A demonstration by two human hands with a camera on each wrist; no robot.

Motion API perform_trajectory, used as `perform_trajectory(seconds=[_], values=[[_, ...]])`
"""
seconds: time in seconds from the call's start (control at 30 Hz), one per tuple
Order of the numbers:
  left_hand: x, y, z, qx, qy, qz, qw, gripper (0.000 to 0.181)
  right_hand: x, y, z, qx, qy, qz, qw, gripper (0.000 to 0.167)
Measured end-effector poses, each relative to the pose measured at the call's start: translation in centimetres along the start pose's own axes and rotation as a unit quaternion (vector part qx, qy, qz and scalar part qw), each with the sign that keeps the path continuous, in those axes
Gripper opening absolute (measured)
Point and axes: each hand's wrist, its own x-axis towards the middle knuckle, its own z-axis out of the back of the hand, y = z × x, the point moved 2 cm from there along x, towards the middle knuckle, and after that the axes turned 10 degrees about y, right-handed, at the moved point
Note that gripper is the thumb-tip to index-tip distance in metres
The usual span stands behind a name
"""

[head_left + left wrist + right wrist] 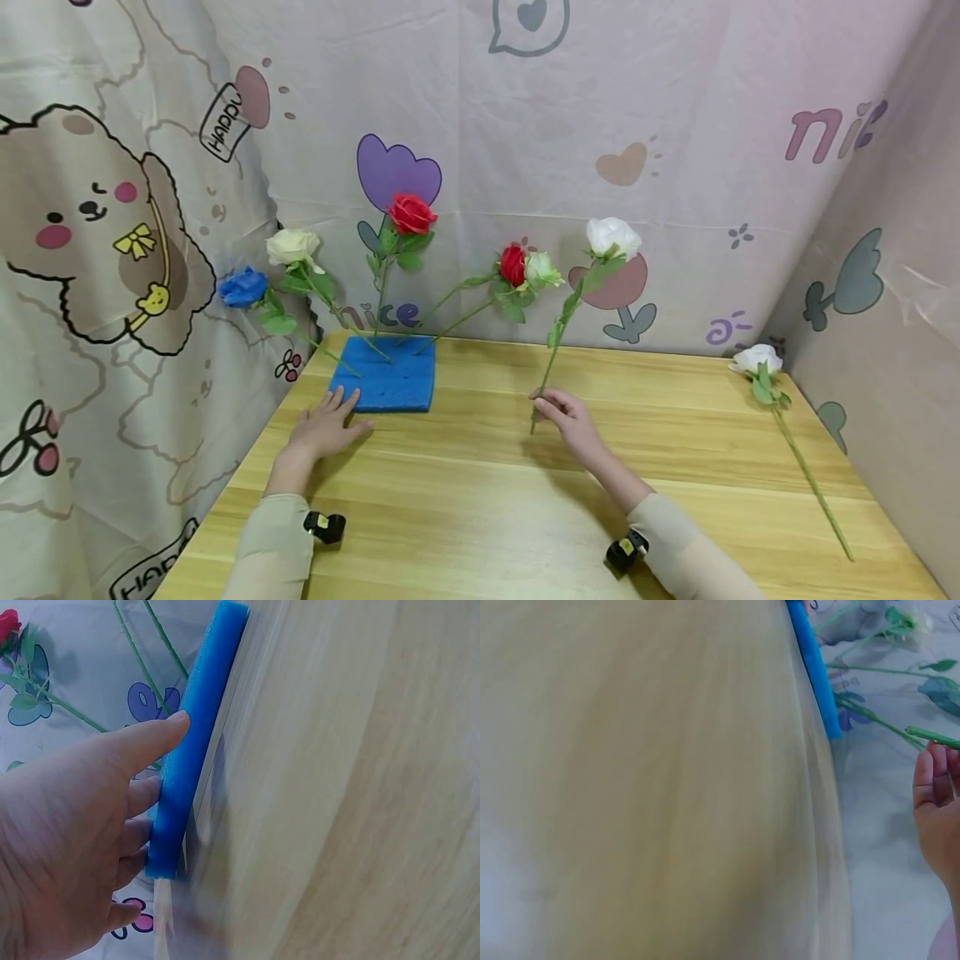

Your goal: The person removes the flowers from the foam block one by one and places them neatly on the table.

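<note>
Right hand (pixel 573 423): fingers pinching white rose (pixel 612 238) low on stem, right of foam, over counter (pixel 480 500)
Left hand (pixel 318 435): outstretched fingers touching blue foam (pixel 397 387)
Handling: light pressing probably steadying foam; low pinch likely aiding stem control

"nice" (pixel 407 314) (also "HAPPY" (pixel 222 122)) on curtain (pixel 517 142)

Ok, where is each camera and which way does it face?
Head: worn there, facing forward and down at the wooden tabletop; left hand and right hand show.
Left wrist: worn there, facing the blue foam block; left hand shows.
Right wrist: worn there, facing across the tabletop; right hand at right edge.
All share the blue foam block.
</note>
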Motion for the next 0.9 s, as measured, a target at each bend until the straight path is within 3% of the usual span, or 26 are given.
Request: perform_trajectory(seconds=[0.3, 0.57, 0.9], values=[[0.0, -0.1, -0.1, -0.004, -0.001, -0.001, 1.0, 0.083, -3.1, -0.9, 3.3, -0.038, -0.041, 0.003, 0.9984, 0.035], [0.1, 0.2, -0.3, -0.001, -0.002, -0.001, 1.0, 0.083, -6.0, -0.7, 5.7, -0.049, -0.065, -0.033, 0.9961, 0.036], [0.1, 0.1, -0.2, -0.004, -0.002, -0.002, 1.0, 0.083, -8.6, -0.6, 8.3, 0.018, -0.072, -0.03, 0.9968, 0.032]])
